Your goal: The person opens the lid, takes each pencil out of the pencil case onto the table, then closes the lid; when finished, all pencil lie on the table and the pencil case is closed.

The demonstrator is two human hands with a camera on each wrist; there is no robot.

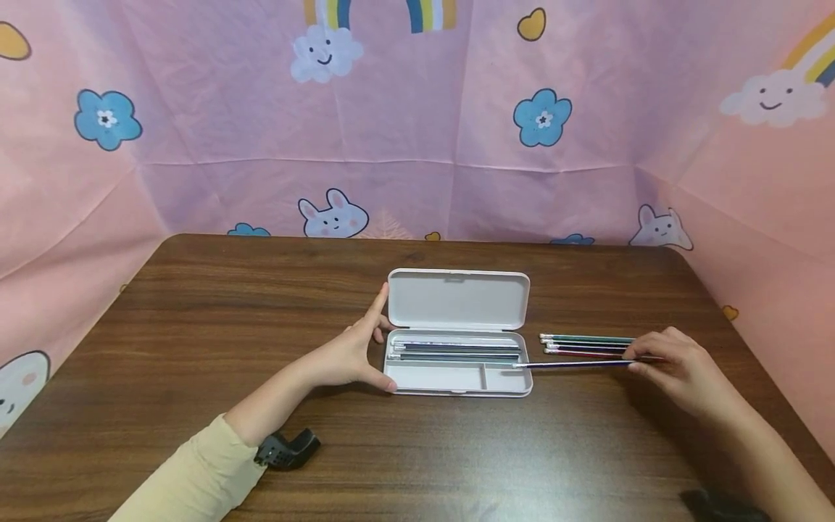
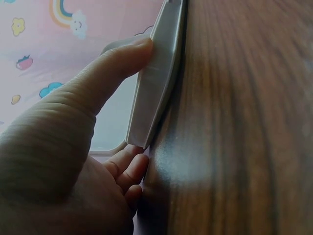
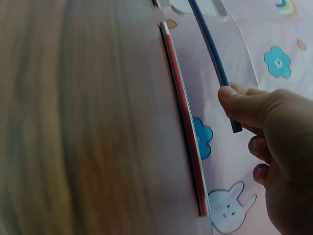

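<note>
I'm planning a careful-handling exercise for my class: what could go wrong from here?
1. The right grip pinches the held pencil near one end, so its far end might dip and catch on the rim of the pencil case.
2. The loose pencils lie close to that grip; a brush could scatter them.
3. The lid is open beside the left grip; a bump might swing it down.

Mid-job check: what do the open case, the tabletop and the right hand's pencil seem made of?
Open case: plastic or painted metal, satin; smooth pale walls, rounded corners. Tabletop: wood or wood-look laminate, semi-gloss; brown grain, soft glare. Held pencil: likely wood, smoothly painted; even dark coat hides the core.
</note>
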